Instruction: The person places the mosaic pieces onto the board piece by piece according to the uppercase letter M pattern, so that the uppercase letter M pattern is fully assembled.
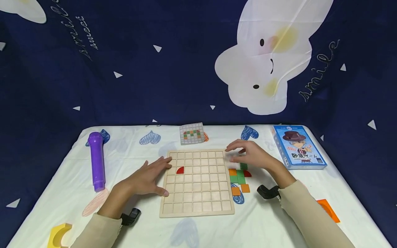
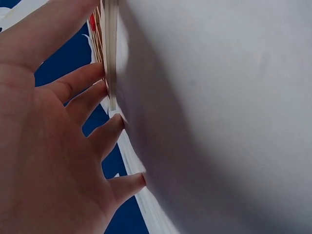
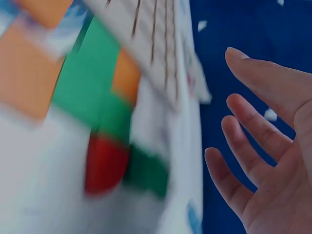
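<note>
A wooden grid board (image 1: 197, 187) lies on the table, with one red quarter-circle piece (image 1: 180, 170) in a cell near its upper left. My left hand (image 1: 144, 179) rests at the board's left edge, fingers spread; in the left wrist view some fingertips touch the board's side (image 2: 112, 58). Beyond the board's upper right corner hovers my right hand (image 1: 252, 154), its fingers loosely bent with nothing between them. Below it lie green squares (image 1: 241, 179), orange squares (image 1: 245, 188), another red quarter-circle (image 1: 247, 173) and a dark green piece (image 1: 243, 166).
A small pattern card (image 1: 191, 139) with a coloured grid lies behind the board. To the left are a purple microphone (image 1: 97, 162) and a yellow curved block (image 1: 57, 236). A blue game box (image 1: 300, 148) and an orange block (image 1: 328, 210) lie on the right.
</note>
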The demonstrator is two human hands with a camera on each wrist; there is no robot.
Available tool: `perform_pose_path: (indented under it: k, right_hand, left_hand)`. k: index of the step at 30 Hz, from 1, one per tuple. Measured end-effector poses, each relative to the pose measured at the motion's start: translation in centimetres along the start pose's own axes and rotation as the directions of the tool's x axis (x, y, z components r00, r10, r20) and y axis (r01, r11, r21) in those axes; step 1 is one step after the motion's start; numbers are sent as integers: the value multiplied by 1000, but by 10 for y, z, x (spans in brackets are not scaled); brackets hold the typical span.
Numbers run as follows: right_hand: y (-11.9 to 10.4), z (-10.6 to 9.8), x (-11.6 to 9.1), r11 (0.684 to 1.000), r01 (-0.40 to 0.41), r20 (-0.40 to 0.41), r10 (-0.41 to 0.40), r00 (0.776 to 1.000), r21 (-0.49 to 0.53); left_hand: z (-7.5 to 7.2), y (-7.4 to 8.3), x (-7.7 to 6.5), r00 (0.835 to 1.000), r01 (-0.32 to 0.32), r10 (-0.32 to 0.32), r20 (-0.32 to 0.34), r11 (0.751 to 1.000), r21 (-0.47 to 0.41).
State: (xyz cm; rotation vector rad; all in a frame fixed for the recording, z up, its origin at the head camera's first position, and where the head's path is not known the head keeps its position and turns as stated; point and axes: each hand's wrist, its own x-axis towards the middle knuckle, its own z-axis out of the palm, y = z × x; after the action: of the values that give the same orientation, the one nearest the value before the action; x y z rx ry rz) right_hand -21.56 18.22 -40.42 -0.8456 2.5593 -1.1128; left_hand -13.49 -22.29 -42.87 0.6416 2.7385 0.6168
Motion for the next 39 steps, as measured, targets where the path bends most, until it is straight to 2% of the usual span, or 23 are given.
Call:
perform_pose_path:
  k: [3,7,14,23,28,39]
  right_hand:
    - [18,-5,-7,998,-53,-24,54,998,21]
    - [34,-7,-13,995,-100,-40,99,994,-18]
    - [43,-8,-16,981,-167,-40,164,986,-97]
    - [44,-4,-9,978,-170,-32,167,985,-120]
    - [45,-3,-12,974,-188,-42,184,982,-123]
    - [48,1,-16,980,-164,-69,156,985,-115]
  left_hand:
    - [0,0,0,1000,-4,4,-3,1000,-1]
    - [-1,1,0,1000,-13,13,-6,1000,-6]
    - [-1,1,0,1000,-3,3,-5,1000,-10]
    - [-4,1,-6,1000,3,-4,-17,1000,-18]
    - [-3,1,-4,1000,-4,4,-14,1000,-25]
    - [-2,3,-3,1000,-2,2,-8,1000,-30]
